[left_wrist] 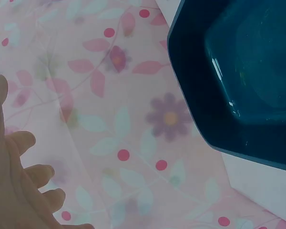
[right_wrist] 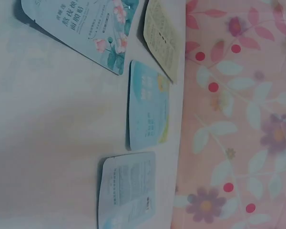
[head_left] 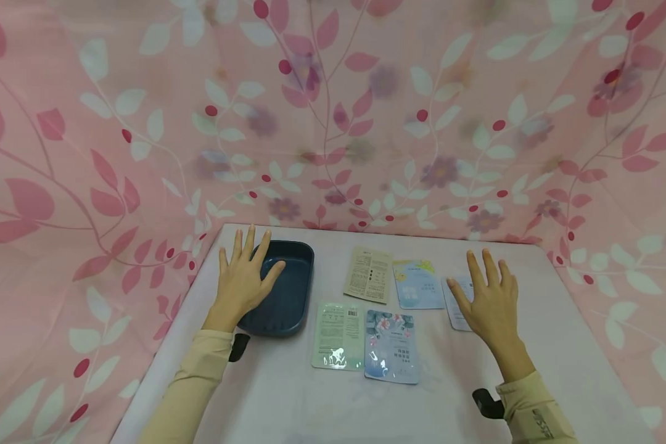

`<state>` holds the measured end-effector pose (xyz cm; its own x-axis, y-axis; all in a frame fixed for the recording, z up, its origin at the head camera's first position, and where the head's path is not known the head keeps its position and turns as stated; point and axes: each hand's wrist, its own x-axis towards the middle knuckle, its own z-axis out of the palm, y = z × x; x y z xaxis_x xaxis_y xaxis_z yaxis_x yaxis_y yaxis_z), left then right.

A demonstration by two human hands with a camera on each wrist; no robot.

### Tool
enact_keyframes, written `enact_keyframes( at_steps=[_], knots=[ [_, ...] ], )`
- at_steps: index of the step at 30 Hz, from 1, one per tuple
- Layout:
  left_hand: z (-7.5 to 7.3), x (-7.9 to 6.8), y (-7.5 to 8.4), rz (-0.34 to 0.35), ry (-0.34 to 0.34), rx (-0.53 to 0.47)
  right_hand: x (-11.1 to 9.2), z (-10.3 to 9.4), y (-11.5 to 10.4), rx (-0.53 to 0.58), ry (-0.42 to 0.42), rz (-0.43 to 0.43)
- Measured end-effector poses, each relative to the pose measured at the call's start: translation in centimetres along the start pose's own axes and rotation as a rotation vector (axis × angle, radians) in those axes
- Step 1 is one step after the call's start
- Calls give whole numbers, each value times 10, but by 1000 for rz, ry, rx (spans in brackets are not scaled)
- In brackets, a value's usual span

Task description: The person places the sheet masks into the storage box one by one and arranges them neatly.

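While both my hands are up over the white surface (head_left: 322,407), fingers spread and nothing between them, five packets and a tray lie below. My left hand (head_left: 241,285) hangs in front of the tray (head_left: 288,293), covering part of its far left corner in the head view; in the left wrist view the fingers stand apart from its rim. How high that hand is above the tray, I can't fairly judge from here. The tray is dark blue, deep-walled and bare inside, set toward the far left. My right hand (head_left: 493,305) is nearest the pale packet (head_left: 457,317), hiding part of it in the head view; its fingers are out of the right wrist view. Left of that lies the yellow-and-blue packet (head_left: 420,287), and beyond it the beige packet (head_left: 369,274), tilted slightly and covered in small print. Nearer me, the green packet (head_left: 337,336), a barcode near its top, sits just beside the flowered packet (head_left: 391,348), which is blue with pink blooms. All five lie flat, right of the tray. Beige sleeves (head_left: 191,385) cover my forearms, and pink leaf-patterned cloth (head_left: 333,123) hangs behind the surface.
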<state>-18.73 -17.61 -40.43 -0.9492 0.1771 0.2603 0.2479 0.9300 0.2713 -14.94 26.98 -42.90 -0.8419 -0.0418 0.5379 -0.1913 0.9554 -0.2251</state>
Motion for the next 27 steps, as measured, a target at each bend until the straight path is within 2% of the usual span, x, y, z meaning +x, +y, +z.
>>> enact_keyframes(
  at_steps=[9, 14, 16, 22, 24, 27],
  knots=[
    [5, -11, 1, -2, -21, -24, -10, 0, -3, 26, -26, 5],
    [9, -20, 2, 9, -2, -35, -19, 2, -3, 28, -40, 22],
    [11, -23, 2, 22, 34, -39, -22, 3, -3, 24, -49, 31],
    [22, -32, -2, 102, 220, -60, -33, 8, -3, 34, -33, 26],
    [26, -36, -4, 111, 240, -71, -37, 10, -3, 40, -13, 13],
    [31, -43, -7, 97, 223, -86, -45, 14, -4, 57, 18, -7]
  ],
)
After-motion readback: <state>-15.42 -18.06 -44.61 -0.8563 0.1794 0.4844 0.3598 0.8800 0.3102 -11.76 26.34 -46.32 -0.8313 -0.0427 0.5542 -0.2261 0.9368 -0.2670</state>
